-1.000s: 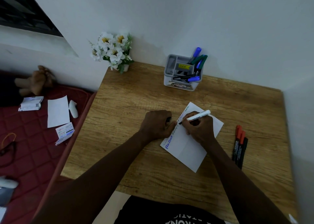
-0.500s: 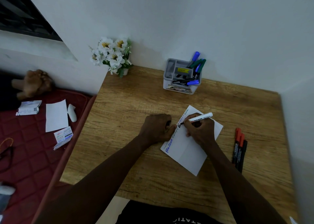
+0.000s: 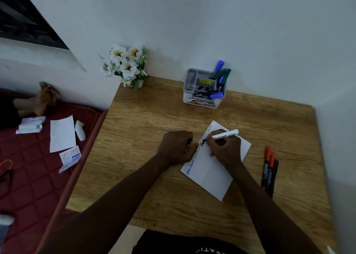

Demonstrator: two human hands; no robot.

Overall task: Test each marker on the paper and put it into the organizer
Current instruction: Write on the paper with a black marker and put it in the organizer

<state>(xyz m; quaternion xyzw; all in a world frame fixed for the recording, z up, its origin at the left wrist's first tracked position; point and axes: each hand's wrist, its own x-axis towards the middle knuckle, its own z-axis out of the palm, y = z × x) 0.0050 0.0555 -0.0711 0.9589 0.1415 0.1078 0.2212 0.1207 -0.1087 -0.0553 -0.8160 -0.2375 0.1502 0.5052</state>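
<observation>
Noted right hand (image 3: 225, 148) fingers pinching the marker (image 3: 225, 134), tip on the far left edge of the paper (image 3: 213, 169) on the table (image 3: 146, 157), left hand (image 3: 176, 148) curled round what looks like a dark cap (image 3: 189, 141) at that edge; advise light short stroke, paper pinned, then firm recapping before the far organizer (image 3: 204, 99)

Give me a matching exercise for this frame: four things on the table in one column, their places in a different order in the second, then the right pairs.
1. white marker
2. organizer
3. red-capped markers
4. flowers

A. on the table, right of the paper
B. gripped in the right hand, tip on the paper
C. at the table's far-left corner
D. near the table's far edge, holding markers

Pairs: 1-B, 2-D, 3-A, 4-C
</observation>
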